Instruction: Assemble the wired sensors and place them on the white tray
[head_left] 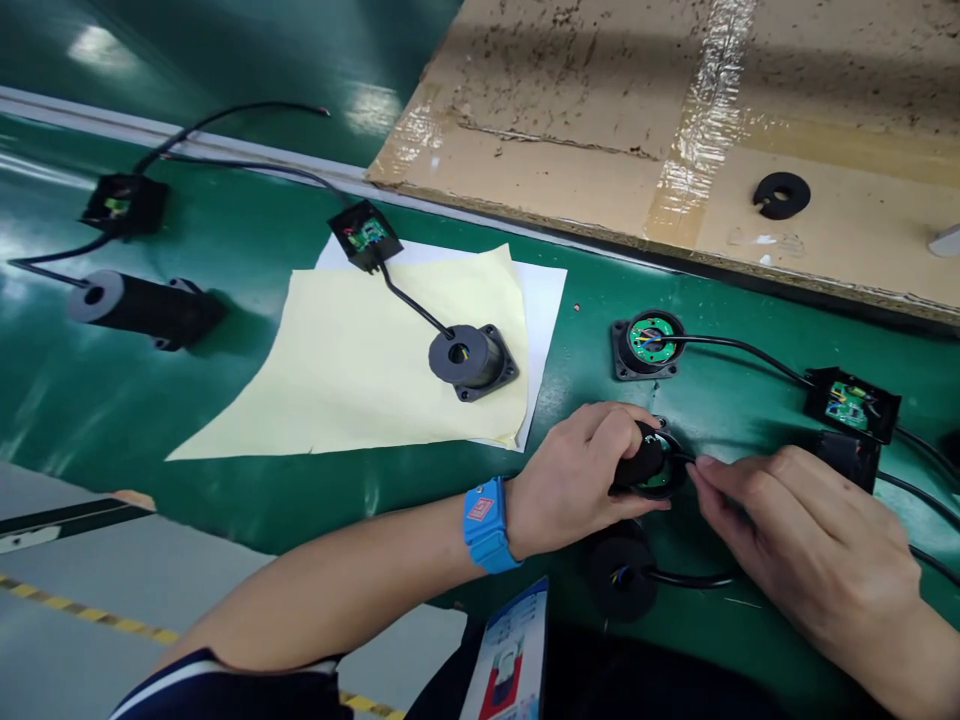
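Note:
My left hand (574, 475), wearing a blue wrist strap (487, 525), is closed on a black round piece (637, 462) tilted over an open black housing (679, 480). Part of a green circuit board shows inside the housing. Thumb and forefinger of my right hand (817, 535) pinch the black cable (682, 457) where it leaves that housing. Just beyond stands a similar housing (649, 345), its round green board and coloured wires exposed. Nearer my body is a black capped housing (619, 575), partly in shadow, with its own cable.
Cabled black boxes with circuit boards (851, 403) lie at right. A capped housing (469, 358) rests on yellow paper (360, 360); another (150, 305) lies on its side at left. A notched black ring (782, 196) sits on the cardboard (585, 190) behind.

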